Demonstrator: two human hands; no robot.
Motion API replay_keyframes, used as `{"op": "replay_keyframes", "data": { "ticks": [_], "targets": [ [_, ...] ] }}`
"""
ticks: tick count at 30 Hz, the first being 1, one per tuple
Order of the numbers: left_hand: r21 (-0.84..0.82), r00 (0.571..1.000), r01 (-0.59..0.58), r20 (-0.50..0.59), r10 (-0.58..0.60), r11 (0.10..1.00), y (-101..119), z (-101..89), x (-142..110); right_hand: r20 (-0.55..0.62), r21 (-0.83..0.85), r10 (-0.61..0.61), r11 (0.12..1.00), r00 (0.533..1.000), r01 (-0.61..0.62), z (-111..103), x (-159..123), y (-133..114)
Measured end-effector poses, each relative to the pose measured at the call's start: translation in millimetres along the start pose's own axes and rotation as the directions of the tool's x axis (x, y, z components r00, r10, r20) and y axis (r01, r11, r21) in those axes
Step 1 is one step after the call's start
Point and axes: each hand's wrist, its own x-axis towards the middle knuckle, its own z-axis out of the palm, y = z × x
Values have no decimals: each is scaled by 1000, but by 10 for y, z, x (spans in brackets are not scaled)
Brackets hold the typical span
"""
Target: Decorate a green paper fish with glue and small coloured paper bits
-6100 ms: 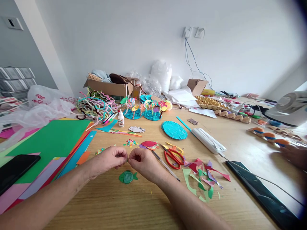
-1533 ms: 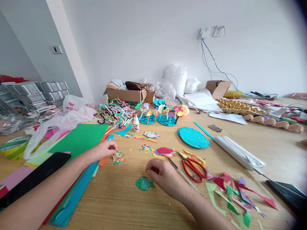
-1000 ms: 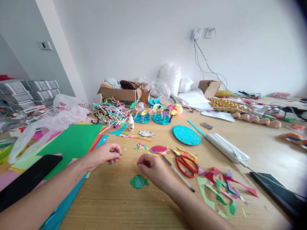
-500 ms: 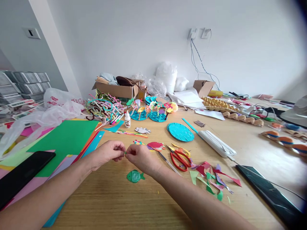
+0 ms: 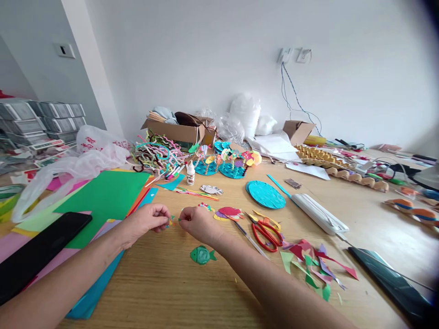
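My left hand (image 5: pixel 155 219) is closed in a pinch on a small piece of coloured paper (image 5: pixel 170 222), orange and green, that shows at the fingertips. Just to its right, a small gap away, my right hand (image 5: pixel 199 224) is pinched too; a tiny bit of green shows at its fingers, too small to name. On the table below lies a green paper fish (image 5: pixel 201 255). Behind the right hand are a red paper fish (image 5: pixel 230 212) and a dotted paper piece (image 5: pixel 206 207), partly covered. Red-handled scissors (image 5: pixel 266 235) and a pen (image 5: pixel 248 236) lie to the right.
Coloured paper sheets (image 5: pixel 106 194) and a black phone (image 5: pixel 51 246) lie left. A glue bottle (image 5: pixel 190 173), pipe cleaners (image 5: pixel 157 155) and blue fish-decorated discs (image 5: pixel 233 170) stand behind. Blue ovals (image 5: pixel 265 194), a white power strip (image 5: pixel 318 214), paper scraps (image 5: pixel 313 262) and a dark tablet (image 5: pixel 384 278) lie right.
My hands have drawn apart, opening a small gap between the fingertips. The coloured paper now shows at my left fingers. The whole view has shifted, so the scene sits farther right.
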Motion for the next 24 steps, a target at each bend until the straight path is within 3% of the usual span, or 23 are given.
{"op": "replay_keyframes", "data": {
  "ticks": [4, 8, 17, 24],
  "targets": [
    [-2, 1000, -3, -9, 3, 1000, -48, -7, -41, 46, -90, -2, 996, 999, 6, 32, 66, -61],
    [0, 1000, -12, -4, 12, 1000, -41, 15, -64, 1, -103, -15, 995, 1000, 15, 20, 71, -60],
    [31, 998, -51, 37, 50, 998, 80, 182, -21, -85, 109, -4, 994, 996, 13, -133, -182, 18],
    [65, 995, -64, 85, 58, 996, 175, 341, 25, -115, 167, 28, 986, 993, -8, -126, -286, 88]
  ]
}}
